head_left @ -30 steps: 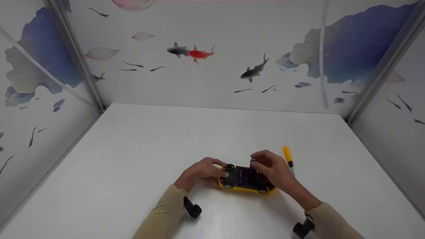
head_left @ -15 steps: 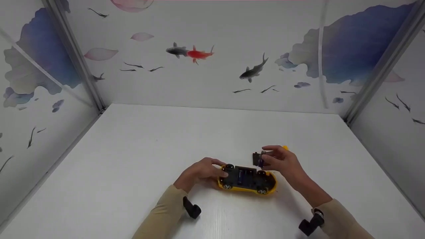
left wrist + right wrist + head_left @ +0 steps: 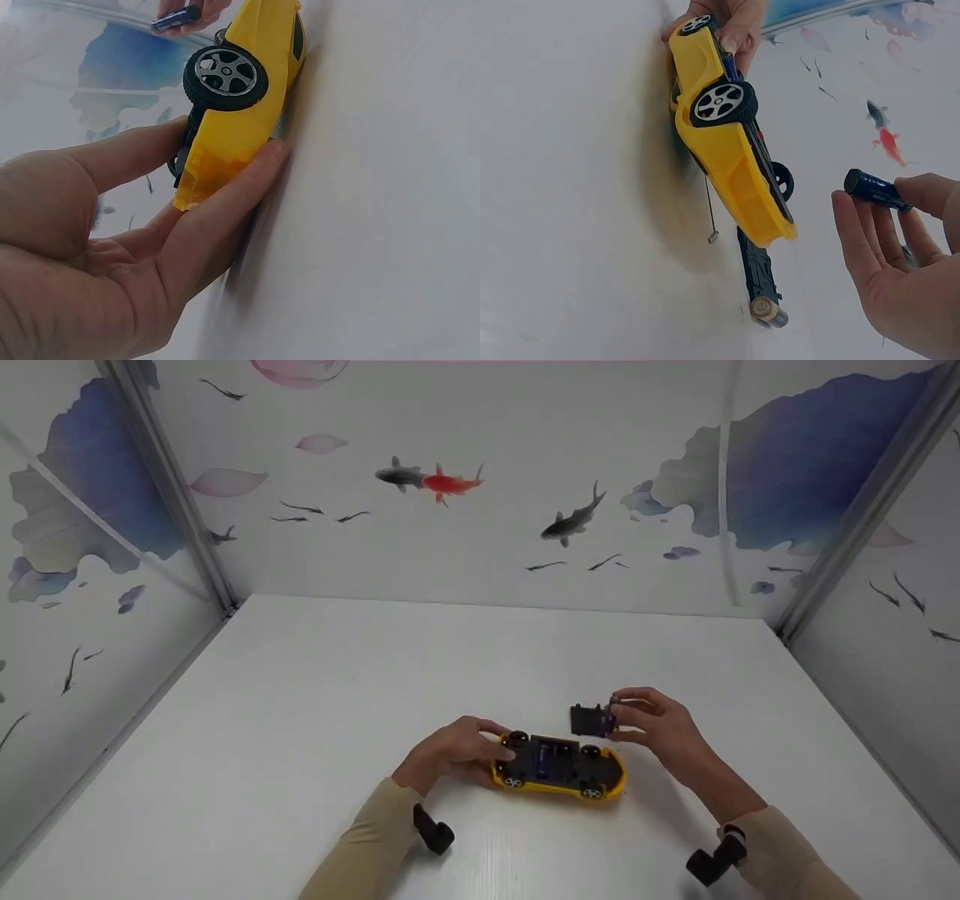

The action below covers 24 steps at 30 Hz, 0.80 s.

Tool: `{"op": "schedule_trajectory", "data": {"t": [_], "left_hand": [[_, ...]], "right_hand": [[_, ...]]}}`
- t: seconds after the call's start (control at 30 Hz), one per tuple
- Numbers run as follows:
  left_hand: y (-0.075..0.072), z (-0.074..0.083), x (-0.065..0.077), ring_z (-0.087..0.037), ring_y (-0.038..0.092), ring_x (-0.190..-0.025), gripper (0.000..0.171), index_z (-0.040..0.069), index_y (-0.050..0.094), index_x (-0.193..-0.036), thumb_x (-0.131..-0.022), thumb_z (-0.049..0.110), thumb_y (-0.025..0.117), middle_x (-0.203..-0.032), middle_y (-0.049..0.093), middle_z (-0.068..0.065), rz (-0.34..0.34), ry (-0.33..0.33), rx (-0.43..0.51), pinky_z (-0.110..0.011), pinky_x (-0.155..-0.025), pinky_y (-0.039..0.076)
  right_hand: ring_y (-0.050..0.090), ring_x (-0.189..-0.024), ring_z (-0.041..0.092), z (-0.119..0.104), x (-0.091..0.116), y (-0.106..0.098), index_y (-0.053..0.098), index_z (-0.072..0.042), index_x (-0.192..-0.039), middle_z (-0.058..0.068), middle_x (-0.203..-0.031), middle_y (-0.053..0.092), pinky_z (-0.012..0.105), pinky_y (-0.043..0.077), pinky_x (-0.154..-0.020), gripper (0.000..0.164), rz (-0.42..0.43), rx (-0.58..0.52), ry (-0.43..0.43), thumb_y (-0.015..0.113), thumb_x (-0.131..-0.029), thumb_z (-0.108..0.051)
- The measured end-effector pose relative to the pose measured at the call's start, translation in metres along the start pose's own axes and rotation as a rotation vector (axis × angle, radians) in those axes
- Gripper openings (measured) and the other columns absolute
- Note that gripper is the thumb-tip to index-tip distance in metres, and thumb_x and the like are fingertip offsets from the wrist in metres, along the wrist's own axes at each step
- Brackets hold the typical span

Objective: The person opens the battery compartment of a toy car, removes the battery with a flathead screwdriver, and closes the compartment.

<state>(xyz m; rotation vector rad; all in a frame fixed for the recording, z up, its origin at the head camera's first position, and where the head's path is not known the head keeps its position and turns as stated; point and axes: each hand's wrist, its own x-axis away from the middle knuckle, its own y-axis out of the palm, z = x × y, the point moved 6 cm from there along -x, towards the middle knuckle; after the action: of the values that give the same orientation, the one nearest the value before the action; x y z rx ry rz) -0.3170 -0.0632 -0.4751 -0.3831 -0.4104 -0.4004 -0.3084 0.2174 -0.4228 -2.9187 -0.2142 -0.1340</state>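
A yellow toy car (image 3: pixel 611 780) lies upside down, its black underside and open battery compartment (image 3: pixel 555 761) facing up. A blue battery (image 3: pixel 730 66) shows inside the compartment. My left hand (image 3: pixel 465 739) grips one end of the car, thumb on the underside and fingers beneath the yellow body (image 3: pixel 240 135). Beyond the car, my right hand (image 3: pixel 664 727) pinches a dark blue battery (image 3: pixel 874 189) between thumb and fingers, above the table. Near it lies a black battery cover (image 3: pixel 586 721); another battery (image 3: pixel 769 310) sits at the cover's end in the right wrist view.
The white table (image 3: pixel 337 682) is enclosed by walls printed with fish and petals (image 3: pixel 450 480). A thin dark rod with a small metal tip (image 3: pixel 712 238) shows beside the car in the right wrist view.
My right hand has moved from over the car's compartment to the right with the battery. The black cover has come into view, and the yellow-handled screwdriver is now hidden. The left hand stays put.
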Motion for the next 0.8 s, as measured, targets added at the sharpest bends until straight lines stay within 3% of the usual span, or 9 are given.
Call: {"op": "schedule_trajectory", "data": {"t": [0.27,0.53,0.8], "left_hand": [[-0.001,0.000,-0.001,-0.021,0.068,-0.097,0.046,0.015,0.067,-0.129,-0.085,0.018,0.080,-0.119,0.066,-0.013,-0.010,0.020,0.000,-0.035,-0.081,0.061],[-0.003,0.000,-0.001,-0.021,0.066,-0.096,0.048,0.016,0.067,-0.131,-0.084,0.021,0.080,-0.123,0.065,-0.013,0.003,0.025,-0.050,-0.032,-0.082,0.059],[-0.001,-0.001,-0.001,-0.022,0.067,-0.097,0.047,0.016,0.068,-0.129,-0.084,0.021,0.080,-0.120,0.065,-0.013,0.005,0.030,-0.027,-0.034,-0.082,0.060]], "right_hand": [[0.064,-0.108,0.011,0.009,-0.006,-0.021,0.047,-0.004,-0.143,0.011,-0.131,0.057,0.031,0.057,-0.094,0.057,0.024,0.048,0.034,0.063,-0.099,-0.037],[0.060,-0.110,0.017,0.024,-0.023,-0.036,0.046,-0.003,-0.147,0.019,-0.144,0.048,0.028,0.058,-0.092,0.056,0.036,0.120,0.116,0.060,-0.101,-0.032],[0.066,-0.099,0.011,0.027,-0.037,-0.039,0.051,-0.001,-0.143,0.022,-0.139,0.054,0.028,0.059,-0.089,0.051,0.037,0.169,0.169,0.060,-0.101,-0.029]]}}
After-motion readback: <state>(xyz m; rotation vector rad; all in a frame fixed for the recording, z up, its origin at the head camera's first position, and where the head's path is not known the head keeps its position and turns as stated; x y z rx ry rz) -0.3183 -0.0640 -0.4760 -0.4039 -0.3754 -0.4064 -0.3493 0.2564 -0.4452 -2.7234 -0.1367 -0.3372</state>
